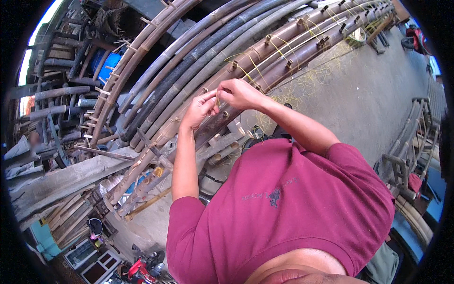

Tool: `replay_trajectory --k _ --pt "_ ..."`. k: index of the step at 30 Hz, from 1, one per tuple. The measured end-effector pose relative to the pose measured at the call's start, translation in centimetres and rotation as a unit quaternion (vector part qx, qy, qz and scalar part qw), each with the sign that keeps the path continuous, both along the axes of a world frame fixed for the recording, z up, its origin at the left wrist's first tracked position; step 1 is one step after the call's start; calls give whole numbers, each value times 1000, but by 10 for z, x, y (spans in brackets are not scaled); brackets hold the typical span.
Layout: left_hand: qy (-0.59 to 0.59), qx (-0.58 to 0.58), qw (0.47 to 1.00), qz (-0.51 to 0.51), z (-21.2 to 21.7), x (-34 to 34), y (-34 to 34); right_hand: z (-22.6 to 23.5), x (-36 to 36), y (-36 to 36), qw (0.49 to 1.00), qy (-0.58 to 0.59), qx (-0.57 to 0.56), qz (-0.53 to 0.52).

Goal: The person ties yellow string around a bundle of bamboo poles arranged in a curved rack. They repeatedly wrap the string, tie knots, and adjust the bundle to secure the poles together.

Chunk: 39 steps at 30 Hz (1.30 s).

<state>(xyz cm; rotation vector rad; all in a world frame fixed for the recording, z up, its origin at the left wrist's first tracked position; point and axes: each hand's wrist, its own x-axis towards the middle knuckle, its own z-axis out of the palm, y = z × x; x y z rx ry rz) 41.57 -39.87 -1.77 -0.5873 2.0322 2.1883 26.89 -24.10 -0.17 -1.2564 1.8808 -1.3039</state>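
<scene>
2 hands pinch yellow twine at a bamboo pole

Left hand (202,108) and right hand (239,93) meet just above the pole (265,59), fingers closed together on twine (218,102) mostly hidden between them; its path past the hands is hard to follow. More twine (302,87) lies tangled on the floor (369,99) beside the pole, strands too fine to count

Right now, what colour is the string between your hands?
Yellow; the string is pinched between left hand and right hand, clearest in the head view.
</scene>
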Motion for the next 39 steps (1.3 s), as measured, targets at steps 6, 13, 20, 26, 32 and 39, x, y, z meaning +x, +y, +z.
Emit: replay_trajectory --k 6,13,20,26,32,39 --pt "74 -238 968 15 22 -12 9 -13 -10 -3 964 258 -51 26" --pt "117 -212 967 -79 110 -12 99 76 -38 34 663 -696 -260 92" --pt "379 -89 904 -175 218 -45 167 180 -52 191 725 -355 -331 489" --pt "-20 -403 904 -144 184 -60 70 207 -181 336 705 -426 -566 -30" --pt "107 -562 732 369 360 162 -109 32 -256 409 629 -621 -462 -67" --pt "113 -412 464 776 499 434 -132 -85 -277 471 652 -644 -273 -293"
